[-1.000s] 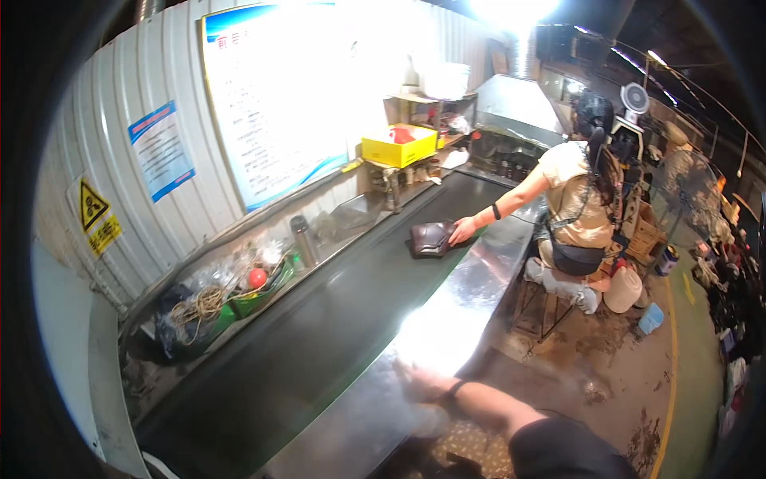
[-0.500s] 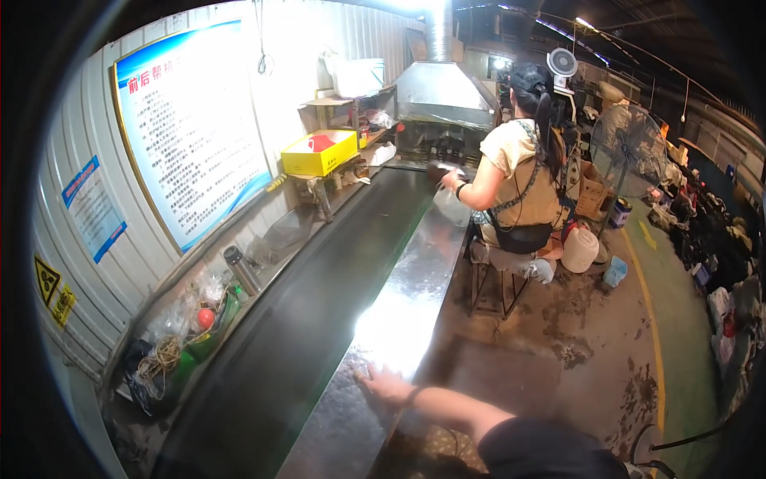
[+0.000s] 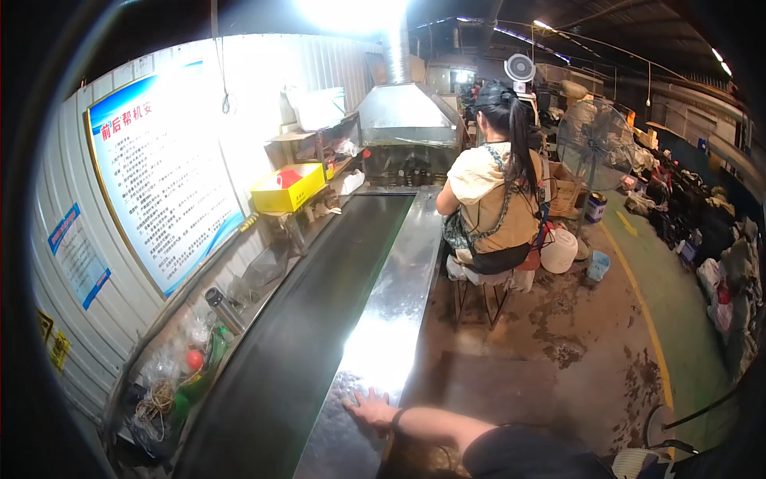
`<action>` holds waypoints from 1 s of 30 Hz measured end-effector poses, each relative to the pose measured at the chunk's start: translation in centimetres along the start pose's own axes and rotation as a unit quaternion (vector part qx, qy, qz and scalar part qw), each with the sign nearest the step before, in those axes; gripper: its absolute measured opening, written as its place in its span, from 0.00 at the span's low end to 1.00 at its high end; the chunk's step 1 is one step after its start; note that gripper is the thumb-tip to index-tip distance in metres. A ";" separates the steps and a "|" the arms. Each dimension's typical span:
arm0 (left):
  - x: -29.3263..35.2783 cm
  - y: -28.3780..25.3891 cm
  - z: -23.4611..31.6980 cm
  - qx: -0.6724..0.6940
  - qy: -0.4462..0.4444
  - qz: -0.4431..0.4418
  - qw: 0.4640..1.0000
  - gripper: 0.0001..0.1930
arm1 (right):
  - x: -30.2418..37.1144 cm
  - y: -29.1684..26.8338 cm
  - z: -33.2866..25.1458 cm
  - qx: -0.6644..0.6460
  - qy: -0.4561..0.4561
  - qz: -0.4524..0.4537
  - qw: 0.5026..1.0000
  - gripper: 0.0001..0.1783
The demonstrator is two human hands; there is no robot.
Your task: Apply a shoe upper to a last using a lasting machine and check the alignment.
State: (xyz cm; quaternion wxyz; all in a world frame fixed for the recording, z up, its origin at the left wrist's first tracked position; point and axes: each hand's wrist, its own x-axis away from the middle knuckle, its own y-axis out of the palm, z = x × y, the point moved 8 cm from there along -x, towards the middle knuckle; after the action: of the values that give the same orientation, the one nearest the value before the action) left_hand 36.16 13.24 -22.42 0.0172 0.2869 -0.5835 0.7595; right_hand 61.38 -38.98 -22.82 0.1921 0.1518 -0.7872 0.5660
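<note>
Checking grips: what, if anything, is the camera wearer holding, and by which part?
The visible hand holds nothing; it lies spread on the metal worktop. The other hand is out of view.

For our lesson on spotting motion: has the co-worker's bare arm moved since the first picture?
Yes. The co-worker's arm, stretched over the dark belt in that picture, is now drawn back rightward, off the belt, close to the body.

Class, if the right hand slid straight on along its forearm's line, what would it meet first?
Probably the dark belt, just past the left edge of the shiny metal surface beneath the right hand; any height difference is unclear.
</note>
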 end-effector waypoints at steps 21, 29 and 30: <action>-3.0 4.0 -4.6 -0.036 -0.057 -0.001 0.998 0.67 | -0.8 1.1 1.1 -0.029 -0.008 -0.004 1.000 0.82; -2.8 2.0 0.1 0.024 0.029 0.004 0.999 0.65 | -1.1 1.1 0.6 -0.006 -0.019 -0.021 1.000 0.82; -1.9 1.0 1.0 0.044 0.037 0.007 0.998 0.64 | -1.3 1.1 -0.1 -0.005 -0.027 -0.016 0.999 0.81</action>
State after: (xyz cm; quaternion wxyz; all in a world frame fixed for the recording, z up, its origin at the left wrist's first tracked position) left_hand 37.79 12.59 -24.03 0.0207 0.2550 -0.5508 0.7945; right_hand 61.99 -38.51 -24.35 0.1805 0.1787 -0.7922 0.5549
